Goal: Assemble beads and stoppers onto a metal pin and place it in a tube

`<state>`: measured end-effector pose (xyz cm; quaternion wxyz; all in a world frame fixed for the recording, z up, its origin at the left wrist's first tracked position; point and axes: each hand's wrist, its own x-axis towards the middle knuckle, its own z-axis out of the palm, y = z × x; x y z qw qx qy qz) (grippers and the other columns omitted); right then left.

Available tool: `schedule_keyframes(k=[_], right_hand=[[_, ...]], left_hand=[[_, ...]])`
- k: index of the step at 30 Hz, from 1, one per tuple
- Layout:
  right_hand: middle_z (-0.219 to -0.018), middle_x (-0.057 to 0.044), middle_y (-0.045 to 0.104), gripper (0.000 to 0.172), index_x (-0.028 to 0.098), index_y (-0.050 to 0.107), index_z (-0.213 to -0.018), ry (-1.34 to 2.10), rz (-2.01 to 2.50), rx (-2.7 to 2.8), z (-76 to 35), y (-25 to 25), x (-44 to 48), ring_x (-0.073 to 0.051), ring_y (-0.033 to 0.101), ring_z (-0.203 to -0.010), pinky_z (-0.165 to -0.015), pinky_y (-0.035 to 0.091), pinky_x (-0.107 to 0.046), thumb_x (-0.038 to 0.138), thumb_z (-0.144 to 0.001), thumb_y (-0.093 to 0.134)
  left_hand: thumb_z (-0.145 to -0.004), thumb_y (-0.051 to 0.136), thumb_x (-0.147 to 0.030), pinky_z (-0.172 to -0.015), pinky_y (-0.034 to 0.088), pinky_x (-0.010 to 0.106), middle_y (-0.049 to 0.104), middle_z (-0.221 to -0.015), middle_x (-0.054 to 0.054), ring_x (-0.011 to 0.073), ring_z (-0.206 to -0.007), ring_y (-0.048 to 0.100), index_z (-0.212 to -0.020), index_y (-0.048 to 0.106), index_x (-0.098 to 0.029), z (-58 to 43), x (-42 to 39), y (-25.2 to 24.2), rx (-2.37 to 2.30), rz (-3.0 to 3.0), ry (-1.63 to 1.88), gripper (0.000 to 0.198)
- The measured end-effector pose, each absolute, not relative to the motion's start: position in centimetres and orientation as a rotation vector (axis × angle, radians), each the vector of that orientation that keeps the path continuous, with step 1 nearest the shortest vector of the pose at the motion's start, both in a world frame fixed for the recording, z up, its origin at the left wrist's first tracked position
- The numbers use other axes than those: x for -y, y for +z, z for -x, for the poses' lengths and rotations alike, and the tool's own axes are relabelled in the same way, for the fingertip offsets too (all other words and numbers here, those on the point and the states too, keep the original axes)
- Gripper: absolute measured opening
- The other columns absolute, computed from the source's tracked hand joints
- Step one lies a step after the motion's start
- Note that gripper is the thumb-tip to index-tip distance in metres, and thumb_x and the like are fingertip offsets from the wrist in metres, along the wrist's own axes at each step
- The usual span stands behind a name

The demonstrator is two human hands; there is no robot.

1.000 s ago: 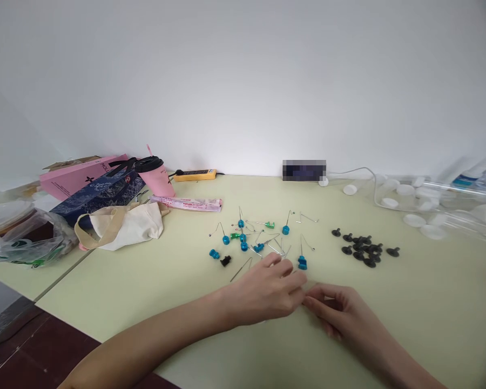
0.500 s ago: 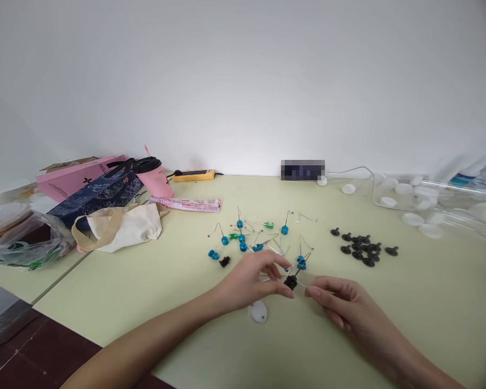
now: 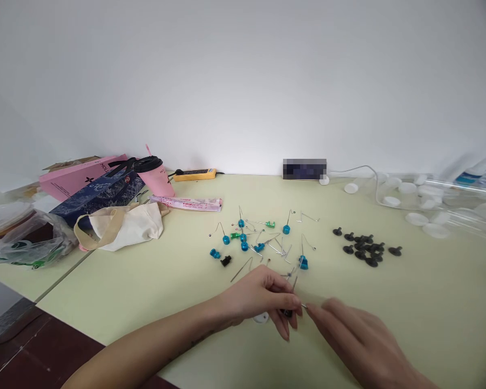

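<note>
My left hand is closed around a small black fitting, mostly hidden by the fingers, with a thin metal rod standing up from it. My right hand, slightly blurred, has its fingertips at the end of a short metal wire jutting from the left hand's grip; the thumb is hidden. A white disc lies partly under my left hand. Beyond the hands are blue fittings with bent wires, green fittings, a loose black fitting and a bent rod.
Black round-based pieces lie to the right, with white discs and clear tubes behind. At left are a cloth bag, a pink cup, boxes and a plastic bag. A yellow power strip lies against the wall.
Both hands have come nearer to me. My left fingers have closed over the black fitting, and my right hand has turned with its fingers straighter. The bent rod beside my left hand is now uncovered.
</note>
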<state>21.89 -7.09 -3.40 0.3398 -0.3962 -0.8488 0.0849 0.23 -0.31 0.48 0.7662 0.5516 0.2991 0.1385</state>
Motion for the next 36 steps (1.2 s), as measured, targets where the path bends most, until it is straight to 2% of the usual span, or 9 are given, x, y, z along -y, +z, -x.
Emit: schedule_keyframes(k=[4,7,10,13,19,26,29,32,36], right_hand=[[-0.095,-0.007,0.067,0.024,0.026,0.064,-0.109,0.501,1.152,1.953,-22.0,-3.1,6.5,-0.020,0.065,-0.078,-0.069,0.050,-0.028,0.037,-0.093,0.050],[-0.076,-0.004,0.064,0.040,0.020,0.064,-0.096,1.259,1.332,1.401,-21.4,-2.2,5.4,-0.014,0.062,-0.063,-0.057,0.050,-0.022,0.053,-0.093,0.043],[-0.055,0.001,0.053,0.061,0.014,0.061,-0.073,1.972,1.232,0.934,-21.0,-2.3,5.0,-0.005,0.045,-0.037,-0.031,0.028,-0.013,0.064,-0.092,0.030],[-0.049,0.004,0.046,0.057,0.014,0.054,-0.063,2.332,1.048,0.719,-21.1,-2.6,5.3,-0.001,0.034,-0.028,-0.026,0.013,-0.012,0.061,-0.091,0.037],[-0.052,0.006,0.047,0.027,0.017,0.060,-0.073,1.940,1.158,1.055,-21.5,-2.0,5.8,-0.002,0.032,-0.036,-0.035,0.024,-0.013,0.041,-0.087,0.061],[-0.085,-0.003,0.066,0.027,0.026,0.067,-0.086,1.100,1.323,1.568,-21.6,-1.7,5.9,-0.018,0.060,-0.075,-0.067,0.050,-0.025,0.048,-0.088,0.053],[-0.086,-0.006,0.065,0.039,0.021,0.067,-0.091,1.336,1.293,1.423,-21.3,-1.9,5.6,-0.016,0.060,-0.074,-0.073,0.050,-0.027,0.052,-0.092,0.044],[-0.065,-0.004,0.059,0.059,0.012,0.066,-0.079,2.035,1.198,1.064,-21.0,-2.4,5.7,-0.008,0.050,-0.048,-0.043,0.038,-0.018,0.058,-0.094,0.031],[-0.049,0.004,0.047,0.046,0.014,0.059,-0.072,2.238,1.133,0.956,-21.0,-2.8,6.0,-0.002,0.029,-0.033,-0.034,0.010,-0.016,0.052,-0.093,0.043]], left_hand=[[-0.088,0.054,-0.035,-0.052,0.047,0.019,0.060,-0.064,0.001,0.0099,-0.052,0.061,-0.076,0.061,-0.013,0.0,0.4,1.0,-0.732,-1.474,0.424,0.027],[-0.093,0.045,-0.028,-0.058,0.048,0.020,0.062,-0.071,0.004,0.0112,-0.062,0.061,-0.085,0.062,-0.014,0.2,0.5,1.3,-0.763,-2.049,0.733,0.024],[-0.094,0.042,-0.019,-0.067,0.050,0.023,0.067,-0.084,0.009,0.0138,-0.073,0.061,-0.094,0.061,-0.013,0.4,0.5,1.1,-0.613,-2.594,0.928,0.021],[-0.093,0.041,-0.012,-0.066,0.049,0.025,0.067,-0.083,0.010,0.0148,-0.071,0.059,-0.094,0.059,-0.010,0.4,0.5,0.6,-0.406,-2.916,0.926,0.019],[-0.094,0.038,-0.019,-0.069,0.050,0.026,0.066,-0.085,0.011,0.0155,-0.073,0.062,-0.092,0.061,-0.011,0.3,0.5,0.6,-0.577,-2.547,0.727,0.024],[-0.093,0.044,-0.037,-0.054,0.048,0.019,0.063,-0.071,0.005,0.0118,-0.058,0.062,-0.082,0.059,-0.013,0.2,0.2,0.8,-0.726,-1.623,0.350,0.031],[-0.095,0.037,-0.025,-0.067,0.052,0.026,0.065,-0.078,0.009,0.0157,-0.070,0.063,-0.090,0.061,-0.013,0.6,0.2,0.8,-0.702,-2.235,0.601,0.028],[-0.092,0.037,-0.014,-0.071,0.051,0.032,0.067,-0.089,0.015,0.0205,-0.078,0.061,-0.095,0.063,-0.010,1.0,0.2,0.8,-0.333,-2.941,0.729,0.027],[-0.090,0.040,-0.011,-0.067,0.051,0.031,0.067,-0.090,0.014,0.0206,-0.076,0.060,-0.096,0.063,-0.010,0.9,0.5,0.5,-0.098,-3.131,0.692,0.024]])
